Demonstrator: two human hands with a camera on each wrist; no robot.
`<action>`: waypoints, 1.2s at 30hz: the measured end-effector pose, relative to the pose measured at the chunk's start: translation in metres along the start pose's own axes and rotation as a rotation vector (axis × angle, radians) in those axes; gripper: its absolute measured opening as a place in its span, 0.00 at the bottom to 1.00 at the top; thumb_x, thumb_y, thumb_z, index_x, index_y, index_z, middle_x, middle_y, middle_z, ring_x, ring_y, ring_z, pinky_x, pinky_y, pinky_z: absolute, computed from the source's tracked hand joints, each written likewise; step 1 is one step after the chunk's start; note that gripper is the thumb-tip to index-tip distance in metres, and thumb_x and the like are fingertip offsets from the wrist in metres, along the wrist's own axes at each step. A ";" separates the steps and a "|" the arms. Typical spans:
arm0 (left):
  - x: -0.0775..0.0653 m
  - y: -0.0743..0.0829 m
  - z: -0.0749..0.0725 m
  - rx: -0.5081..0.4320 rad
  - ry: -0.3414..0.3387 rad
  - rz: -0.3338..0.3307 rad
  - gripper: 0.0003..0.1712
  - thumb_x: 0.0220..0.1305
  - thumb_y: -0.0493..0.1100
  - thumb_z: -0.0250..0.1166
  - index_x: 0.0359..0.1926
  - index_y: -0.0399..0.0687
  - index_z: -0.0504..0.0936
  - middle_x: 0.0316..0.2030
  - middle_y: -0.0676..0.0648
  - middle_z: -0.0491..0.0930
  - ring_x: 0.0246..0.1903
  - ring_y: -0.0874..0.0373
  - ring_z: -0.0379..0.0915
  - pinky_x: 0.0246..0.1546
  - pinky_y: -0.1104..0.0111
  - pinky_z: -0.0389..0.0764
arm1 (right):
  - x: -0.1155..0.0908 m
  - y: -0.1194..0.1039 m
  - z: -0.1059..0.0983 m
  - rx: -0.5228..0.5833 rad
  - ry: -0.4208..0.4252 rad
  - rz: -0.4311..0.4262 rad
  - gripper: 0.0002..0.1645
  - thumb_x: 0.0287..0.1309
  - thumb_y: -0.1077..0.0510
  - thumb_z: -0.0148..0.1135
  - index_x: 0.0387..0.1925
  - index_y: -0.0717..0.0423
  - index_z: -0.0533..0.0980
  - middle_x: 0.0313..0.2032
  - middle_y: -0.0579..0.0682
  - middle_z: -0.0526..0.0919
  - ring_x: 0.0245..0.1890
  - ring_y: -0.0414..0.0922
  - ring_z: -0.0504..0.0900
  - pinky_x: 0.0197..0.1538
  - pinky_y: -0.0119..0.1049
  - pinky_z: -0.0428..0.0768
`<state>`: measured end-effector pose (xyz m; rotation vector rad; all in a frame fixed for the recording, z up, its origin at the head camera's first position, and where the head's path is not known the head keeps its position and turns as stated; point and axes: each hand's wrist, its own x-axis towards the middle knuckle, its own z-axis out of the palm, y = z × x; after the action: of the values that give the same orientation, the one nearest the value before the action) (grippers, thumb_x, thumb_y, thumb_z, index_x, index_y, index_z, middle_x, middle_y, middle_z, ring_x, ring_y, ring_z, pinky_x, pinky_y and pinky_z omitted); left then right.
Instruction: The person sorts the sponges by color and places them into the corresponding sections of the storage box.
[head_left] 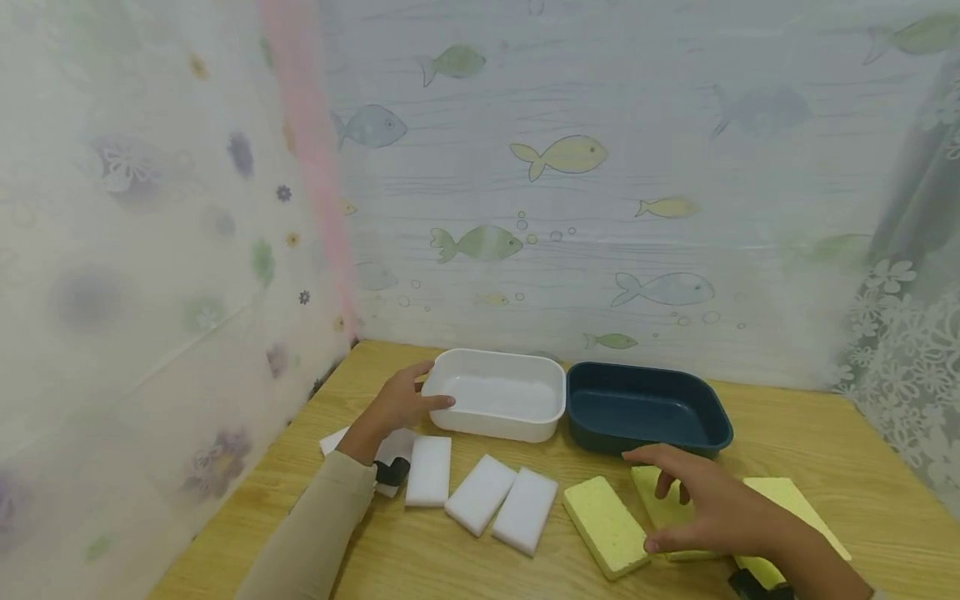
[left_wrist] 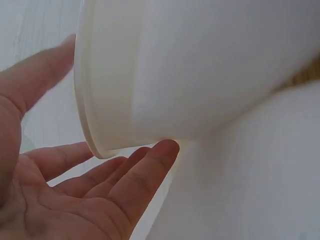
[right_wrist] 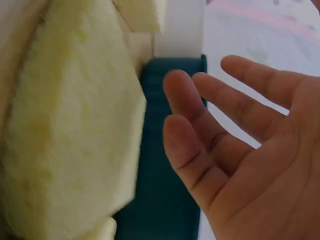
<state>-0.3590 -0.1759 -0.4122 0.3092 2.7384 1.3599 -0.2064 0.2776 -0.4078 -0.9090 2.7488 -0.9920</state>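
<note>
At the left end of a white plastic basin (head_left: pixel 495 425), my left hand (head_left: pixel 397 404) touches the rim with fingers and thumb spread apart. The left wrist view shows the fingers (left_wrist: pixel 145 175) fairly straight against the basin's side. My right hand (head_left: pixel 697 500) hovers over yellow sponges, its fingers loosely bent and nothing in them. Beneath and beside it lie a yellow sponge (head_left: pixel 603 529), a second sponge (head_left: pixel 648 483) partly hidden by the hand, and others to the right (head_left: pixel 795 500). A dark blue basin (head_left: pixel 645 437) stands just beyond the right hand.
White sponge blocks lie in front of the white basin: one upright to my view (head_left: pixel 429 473), two slanted (head_left: pixel 480 493), (head_left: pixel 527 510). Others lie partly under my left forearm. Both basins stand side by side near the back of the wooden table (head_left: pixel 787 417), against a fish-patterned curtain (head_left: pixel 562 275).
</note>
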 end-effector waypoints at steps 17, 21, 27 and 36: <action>-0.003 0.013 -0.003 0.112 -0.004 -0.027 0.55 0.44 0.62 0.75 0.69 0.42 0.63 0.64 0.44 0.69 0.61 0.47 0.67 0.56 0.53 0.72 | 0.006 0.000 0.019 -0.061 -0.142 -0.083 0.64 0.38 0.35 0.75 0.73 0.40 0.50 0.69 0.44 0.60 0.43 0.38 0.75 0.41 0.31 0.74; -0.002 0.012 -0.001 0.108 -0.004 -0.054 0.56 0.43 0.61 0.76 0.69 0.41 0.63 0.63 0.42 0.69 0.62 0.47 0.66 0.57 0.53 0.71 | 0.005 0.001 0.022 -0.094 -0.141 -0.074 0.62 0.41 0.33 0.72 0.73 0.40 0.50 0.70 0.41 0.59 0.60 0.40 0.70 0.51 0.34 0.75; -0.002 0.012 0.000 0.076 0.004 -0.078 0.57 0.41 0.60 0.77 0.68 0.41 0.64 0.62 0.42 0.70 0.61 0.47 0.66 0.57 0.53 0.71 | 0.006 0.000 0.023 -0.108 -0.159 -0.035 0.58 0.43 0.37 0.73 0.72 0.37 0.53 0.69 0.38 0.60 0.55 0.36 0.72 0.49 0.34 0.75; -0.001 0.017 0.001 0.089 0.025 -0.101 0.57 0.41 0.56 0.78 0.69 0.37 0.62 0.66 0.39 0.65 0.66 0.43 0.59 0.63 0.49 0.64 | 0.007 -0.004 0.024 -0.062 -0.157 0.008 0.60 0.38 0.38 0.76 0.71 0.37 0.55 0.66 0.38 0.63 0.41 0.37 0.74 0.38 0.31 0.74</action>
<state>-0.3551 -0.1650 -0.3996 0.1570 2.7977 1.2284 -0.2042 0.2581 -0.4233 -0.9410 2.6631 -0.8014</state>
